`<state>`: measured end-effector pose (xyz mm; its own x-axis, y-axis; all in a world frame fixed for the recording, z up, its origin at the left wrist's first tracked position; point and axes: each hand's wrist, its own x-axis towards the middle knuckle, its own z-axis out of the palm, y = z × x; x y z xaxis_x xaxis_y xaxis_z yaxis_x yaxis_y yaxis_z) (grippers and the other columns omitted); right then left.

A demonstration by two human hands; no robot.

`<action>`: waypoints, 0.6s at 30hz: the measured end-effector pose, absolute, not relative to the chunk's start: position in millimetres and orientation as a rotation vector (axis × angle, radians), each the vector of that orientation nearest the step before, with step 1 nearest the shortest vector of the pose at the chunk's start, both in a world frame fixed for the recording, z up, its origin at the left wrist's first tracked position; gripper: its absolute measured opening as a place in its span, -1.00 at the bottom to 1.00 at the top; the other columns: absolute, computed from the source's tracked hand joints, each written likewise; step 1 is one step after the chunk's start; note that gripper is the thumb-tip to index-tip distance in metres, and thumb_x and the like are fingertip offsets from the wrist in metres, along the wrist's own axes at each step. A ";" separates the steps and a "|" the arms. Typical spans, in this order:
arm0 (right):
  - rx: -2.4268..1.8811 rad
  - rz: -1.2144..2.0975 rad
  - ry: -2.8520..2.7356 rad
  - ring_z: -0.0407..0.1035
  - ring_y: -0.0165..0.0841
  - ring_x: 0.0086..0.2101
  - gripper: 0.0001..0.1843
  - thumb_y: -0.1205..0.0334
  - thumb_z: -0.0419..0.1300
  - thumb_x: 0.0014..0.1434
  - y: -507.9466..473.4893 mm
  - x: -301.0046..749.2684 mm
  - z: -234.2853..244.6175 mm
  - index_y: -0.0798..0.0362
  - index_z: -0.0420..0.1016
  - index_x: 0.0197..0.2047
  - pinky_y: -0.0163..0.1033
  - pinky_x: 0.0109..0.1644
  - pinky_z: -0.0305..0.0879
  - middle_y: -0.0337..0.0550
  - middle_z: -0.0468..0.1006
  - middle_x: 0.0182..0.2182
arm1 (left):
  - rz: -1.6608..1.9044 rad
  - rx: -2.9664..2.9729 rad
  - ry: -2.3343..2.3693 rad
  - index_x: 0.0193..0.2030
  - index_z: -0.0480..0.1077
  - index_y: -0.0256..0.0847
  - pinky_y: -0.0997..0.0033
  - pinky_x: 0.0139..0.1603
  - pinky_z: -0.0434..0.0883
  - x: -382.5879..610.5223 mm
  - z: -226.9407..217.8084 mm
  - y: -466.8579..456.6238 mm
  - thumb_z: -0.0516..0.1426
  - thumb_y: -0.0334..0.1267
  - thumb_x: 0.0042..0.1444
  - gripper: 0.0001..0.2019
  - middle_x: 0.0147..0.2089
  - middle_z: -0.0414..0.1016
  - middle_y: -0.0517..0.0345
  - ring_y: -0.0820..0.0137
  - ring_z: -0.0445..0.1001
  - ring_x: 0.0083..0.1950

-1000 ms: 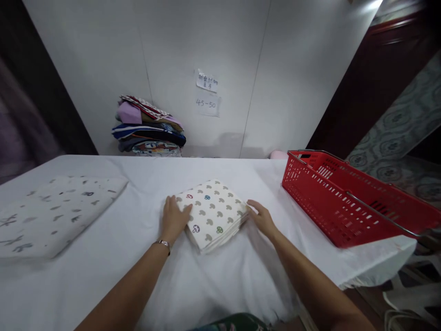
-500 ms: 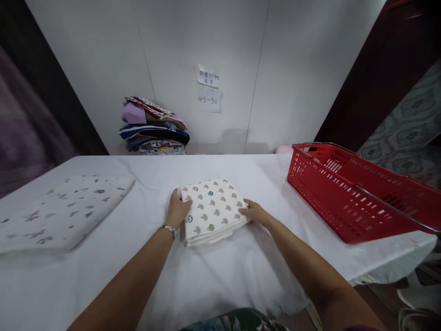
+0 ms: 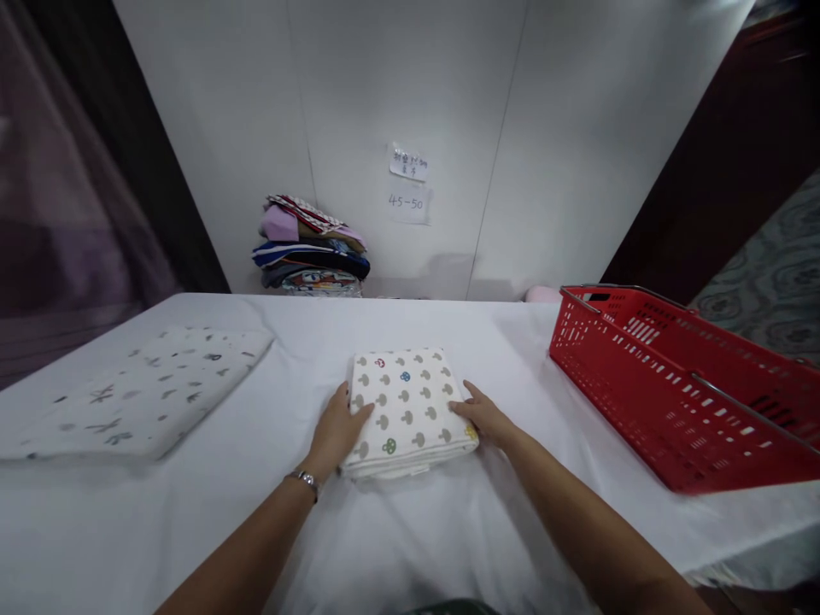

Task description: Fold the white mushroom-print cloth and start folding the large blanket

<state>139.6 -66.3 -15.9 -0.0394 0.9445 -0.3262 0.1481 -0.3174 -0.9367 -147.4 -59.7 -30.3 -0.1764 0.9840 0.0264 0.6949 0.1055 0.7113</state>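
A folded white cloth with a mushroom print [image 3: 405, 408] lies on the white table [image 3: 410, 530] in front of me. My left hand [image 3: 338, 431] rests against its left edge, thumb on top, fingers flat. On the cloth's right edge lies my right hand [image 3: 483, 415], fingers stretched out and touching it. Both hands press the folded cloth from the sides; neither lifts it.
A red plastic basket [image 3: 679, 401] with a metal handle stands at the right of the table. A flat white patterned folded cloth [image 3: 147, 393] lies at the left. A stack of coloured fabrics [image 3: 313, 248] sits by the wall under two paper notes [image 3: 408, 184].
The folded cloth has been turned from a diagonal position to square with me, both hands staying at its sides. My head has shifted, so the scene sits further right.
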 end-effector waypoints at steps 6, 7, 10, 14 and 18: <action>-1.277 1.692 -0.821 0.49 -0.22 -0.27 0.15 0.24 0.34 -0.06 -71.1 137.2 -17.5 0.09 -0.40 0.36 -0.09 -0.15 0.39 0.06 0.52 -0.11 | 0.816 2.001 2.003 0.25 0.07 -0.31 0.10 0.13 0.25 -138.9 -13.8 -74.2 0.02 -0.10 0.13 -0.42 0.27 0.16 -0.19 0.11 0.19 0.25; -1.254 1.706 -0.784 0.49 -0.22 -0.28 0.15 0.25 0.35 -0.06 -71.3 136.9 -17.1 0.09 -0.39 0.36 -0.08 -0.16 0.39 0.07 0.51 -0.11 | 0.826 2.128 1.987 0.23 0.11 -0.30 0.06 0.16 0.21 -131.7 -9.6 -81.2 0.03 -0.11 0.13 -0.45 0.28 0.15 -0.18 0.10 0.16 0.26; -1.218 1.711 -0.741 0.49 -0.23 -0.31 0.12 0.25 0.33 -0.05 -70.3 132.2 -11.8 0.09 -0.36 0.35 -0.12 -0.21 0.39 0.08 0.52 -0.11 | 0.818 2.495 1.757 0.19 0.19 -0.22 0.03 0.23 0.12 -99.0 -3.7 -110.4 0.08 -0.07 0.10 -0.47 0.27 0.20 -0.09 0.14 0.16 0.26; -1.201 1.664 -0.746 0.48 -0.29 -0.34 0.05 0.22 0.31 -0.01 -70.5 121.0 1.9 0.03 -0.32 0.35 -0.21 -0.28 0.37 0.02 0.53 -0.13 | 0.830 2.779 1.533 0.31 -0.01 -0.19 -0.02 0.30 -0.01 -54.7 -14.9 -140.9 0.14 -0.15 0.05 -0.30 0.36 0.03 -0.02 0.16 0.02 0.34; -1.195 1.664 -0.725 0.46 -0.32 -0.37 0.03 0.21 0.29 0.00 -75.5 113.9 13.9 -0.01 -0.32 0.35 -0.26 -0.37 0.33 0.00 0.53 -0.12 | 0.961 2.814 1.620 0.30 0.00 -0.23 -0.03 0.31 -0.03 -39.1 -28.6 -139.6 0.09 -0.36 0.05 -0.35 0.35 0.04 -0.05 0.19 -0.02 0.36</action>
<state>113.9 -75.5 13.9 -0.0932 0.9183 -0.3847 -0.3439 -0.3922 -0.8532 -39.1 -139.6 -28.6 0.3903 0.7148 0.5803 0.8519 -0.5194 0.0667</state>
